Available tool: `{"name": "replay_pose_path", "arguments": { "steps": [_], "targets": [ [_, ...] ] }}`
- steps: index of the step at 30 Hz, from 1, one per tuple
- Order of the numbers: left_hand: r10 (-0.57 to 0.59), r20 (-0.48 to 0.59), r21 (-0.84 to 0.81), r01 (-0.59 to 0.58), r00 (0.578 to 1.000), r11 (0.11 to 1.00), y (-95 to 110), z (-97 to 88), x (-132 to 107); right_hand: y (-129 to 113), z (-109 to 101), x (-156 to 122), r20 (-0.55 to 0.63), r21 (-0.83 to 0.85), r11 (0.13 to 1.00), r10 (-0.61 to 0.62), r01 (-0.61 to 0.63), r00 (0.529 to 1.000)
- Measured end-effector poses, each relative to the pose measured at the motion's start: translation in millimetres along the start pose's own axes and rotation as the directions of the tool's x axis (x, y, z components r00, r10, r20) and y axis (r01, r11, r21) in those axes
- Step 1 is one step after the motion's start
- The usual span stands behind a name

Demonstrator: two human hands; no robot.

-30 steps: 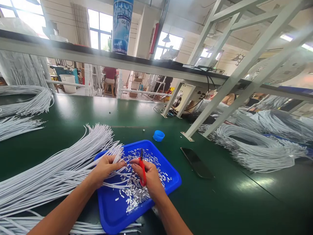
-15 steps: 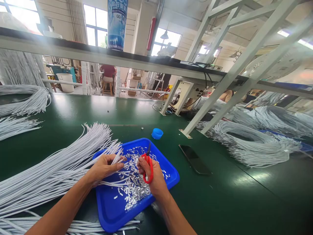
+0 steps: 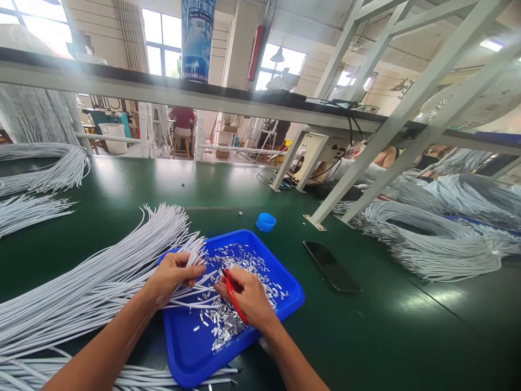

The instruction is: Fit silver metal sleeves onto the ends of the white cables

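My left hand (image 3: 175,276) is closed around the ends of some white cables (image 3: 122,260), which run in a thick bundle from the left and reach over the blue tray (image 3: 183,355). Red-handled scissors (image 3: 235,296) are gripped in my right hand (image 3: 248,298), their dark blades pointing up and left toward those ends. Small shiny metal pieces (image 3: 232,320) lie scattered and heaped in the tray beneath both hands. The scissors' far handle is partly hidden by my fingers, and I cannot tell whether the blades touch a cable.
A blue cap (image 3: 266,222) and a black phone (image 3: 330,266) lie on the green table (image 3: 386,331) beyond and right of the tray. Coiled cables (image 3: 439,239) sit at the right, beside slanted metal legs (image 3: 350,168). A spray can (image 3: 198,43) stands on the shelf (image 3: 134,84) above.
My right hand has turned and moved left and slightly down, swinging the scissors from upright to tilted toward the cable ends. My left hand keeps its hold. The view has shifted slightly.
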State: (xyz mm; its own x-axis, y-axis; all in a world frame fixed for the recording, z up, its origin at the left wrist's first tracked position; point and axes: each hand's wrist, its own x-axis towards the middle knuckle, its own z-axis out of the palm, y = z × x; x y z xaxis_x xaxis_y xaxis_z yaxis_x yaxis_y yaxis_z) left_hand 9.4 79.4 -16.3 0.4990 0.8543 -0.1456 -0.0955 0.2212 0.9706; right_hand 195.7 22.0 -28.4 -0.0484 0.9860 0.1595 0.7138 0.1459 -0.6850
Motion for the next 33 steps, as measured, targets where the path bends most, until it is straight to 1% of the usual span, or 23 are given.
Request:
{"name": "replay_pose_path", "arguments": {
  "steps": [3, 9, 13, 16, 19, 21, 22, 23, 25, 27, 28, 31, 33],
  "targets": [
    [0.011, 0.019, -0.002, -0.011, 1.0, 1.0, 2.1, 2.8, -0.6, -0.2, 0.9, -0.3, 0.003, -0.025, 1.0, -0.011, 0.011, 1.0],
    [0.065, -0.006, 0.076, -0.065, 0.998, 0.995, 5.5, 6.9, -2.4, 1.8, 3.7, -1.0, 0.024, -0.012, 1.0, -0.022, 0.022, 0.999],
    [0.089, -0.013, 0.13, -0.087, 0.996, 0.988, 5.0, 7.9, -2.8, 2.4, 4.8, -1.8, 0.029, 0.046, 0.999, -0.026, 0.025, 0.999],
    [0.171, -0.039, 0.193, -0.16, 0.984, 0.968, 4.6, 9.3, -2.9, 3.0, 4.9, -2.0, 0.019, 0.067, 0.998, -0.021, 0.019, 1.0],
    [0.298, -0.079, 0.337, -0.256, 0.951, 0.906, 4.3, 10.7, -3.5, 3.6, 6.2, -1.9, 0.018, 0.046, 0.999, 0.01, -0.011, 1.0],
    [0.346, -0.086, 0.403, -0.285, 0.934, 0.87, 3.9, 11.3, -4.3, 3.5, 8.9, -2.1, 0.014, 0.03, 0.999, 0.016, -0.017, 1.0],
    [0.338, -0.075, 0.397, -0.283, 0.938, 0.873, 3.6, 11.4, -4.7, 3.1, 10.7, -2.2, 0.007, 0.021, 1.0, 0.015, -0.015, 1.0],
    [0.303, -0.054, 0.366, -0.263, 0.952, 0.893, 3.3, 11.3, -5.0, 2.7, 12.5, -2.4, -0.004, 0.009, 1.0, 0.011, -0.011, 1.0],
    [0.176, 0.003, 0.261, -0.171, 0.984, 0.95, 2.1, 10.6, -4.7, 2.1, 15.0, -2.5, -0.027, -0.011, 1.0, -0.002, 0.001, 1.0],
    [0.057, 0.042, 0.168, -0.063, 0.998, 0.984, 0.2, 9.5, -3.3, 3.2, 13.9, -1.8, -0.026, -0.018, 1.0, -0.015, 0.015, 1.0],
    [0.029, 0.038, 0.139, -0.034, 0.999, 0.99, -0.8, 9.0, -2.3, 4.5, 11.6, -1.1, -0.01, -0.016, 1.0, -0.021, 0.021, 1.0],
    [0.043, -0.029, 0.091, -0.04, 0.999, 0.995, -3.0, 8.4, 0.1, 9.4, 0.4, 2.1, 0.046, 0.035, 0.999, 0.009, -0.011, 0.999],
    [0.031, -0.043, 0.049, -0.029, 0.999, 0.998, -2.1, 9.0, 0.0, 10.0, -5.4, 4.4, 0.027, 0.166, 0.984, 0.067, -0.071, 0.997]
  ]
}}
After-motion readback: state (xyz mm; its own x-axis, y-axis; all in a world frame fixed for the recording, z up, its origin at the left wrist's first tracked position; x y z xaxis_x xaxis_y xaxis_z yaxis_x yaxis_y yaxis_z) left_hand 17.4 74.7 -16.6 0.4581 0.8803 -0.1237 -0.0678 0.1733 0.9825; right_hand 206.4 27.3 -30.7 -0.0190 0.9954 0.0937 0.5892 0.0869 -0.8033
